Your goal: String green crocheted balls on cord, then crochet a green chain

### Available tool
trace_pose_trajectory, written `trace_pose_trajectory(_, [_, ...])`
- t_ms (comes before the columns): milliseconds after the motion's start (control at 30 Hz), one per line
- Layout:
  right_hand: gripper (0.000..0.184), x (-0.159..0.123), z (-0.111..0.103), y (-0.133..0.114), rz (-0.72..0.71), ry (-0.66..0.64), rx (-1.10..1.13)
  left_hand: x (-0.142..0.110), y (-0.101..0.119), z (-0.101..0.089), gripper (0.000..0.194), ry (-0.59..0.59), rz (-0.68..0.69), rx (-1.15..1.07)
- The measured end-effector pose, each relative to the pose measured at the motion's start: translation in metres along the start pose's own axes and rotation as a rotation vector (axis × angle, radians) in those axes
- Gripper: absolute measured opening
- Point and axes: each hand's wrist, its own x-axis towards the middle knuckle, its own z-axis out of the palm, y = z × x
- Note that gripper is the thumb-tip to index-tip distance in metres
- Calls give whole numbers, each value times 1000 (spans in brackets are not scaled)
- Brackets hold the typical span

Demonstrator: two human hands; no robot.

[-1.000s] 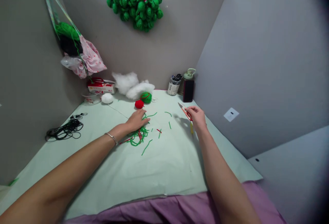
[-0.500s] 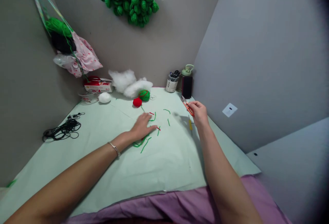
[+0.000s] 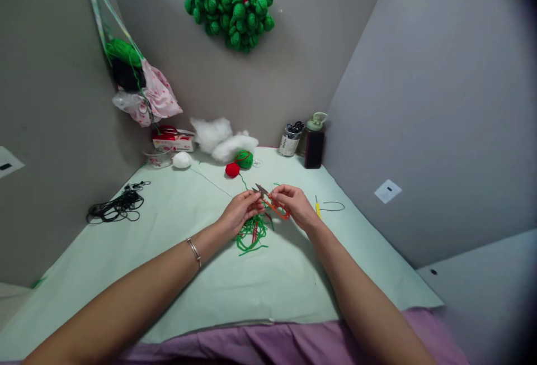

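Observation:
Orange-handled thread snips (image 3: 280, 209) are held in front of me over the sheet, their dark blades pointing up and left. My right hand (image 3: 296, 204) pinches the handle with thumb and fingers. At the blade end, my left hand (image 3: 242, 212) has its fingers closed against the snips. Green and red yarn scraps (image 3: 253, 236) lie heaped just below my hands. Beyond them sit a red yarn ball (image 3: 232, 170) and a green yarn ball (image 3: 244, 159). To the right lies a yellow-handled tool (image 3: 318, 207), partly behind my right wrist.
White stuffing (image 3: 224, 140), a white yarn ball (image 3: 182, 160), a clear bowl (image 3: 158, 157) and a box (image 3: 174, 141) stand along the back. A pen cup (image 3: 289, 142), phone (image 3: 314, 150) and bottle (image 3: 315, 122) fill the back right. Tangled black cord (image 3: 119, 205) lies left.
My right hand has brought the snips from the right to the middle. My left hand has lifted off the sheet and closed at the snips. Scattered yarn scraps are now bunched together.

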Motion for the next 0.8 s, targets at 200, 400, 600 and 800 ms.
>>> trace_pose_trajectory(200, [33, 1, 3, -2, 55, 56, 100, -25, 17, -38, 36, 16, 120, 58])
trace_pose_trajectory(400, [38, 8, 23, 3, 165, 38, 182, -32, 28, -74, 44, -1, 116, 352])
trace_pose_trajectory(600, [34, 27, 53, -11, 176, -77, 121, -28, 32, -84, 42, -117, 138, 499])
trace_pose_trajectory(800, [36, 72, 87, -35, 114, -217, 69, -24, 22, -98, 44, -60, 115, 390])
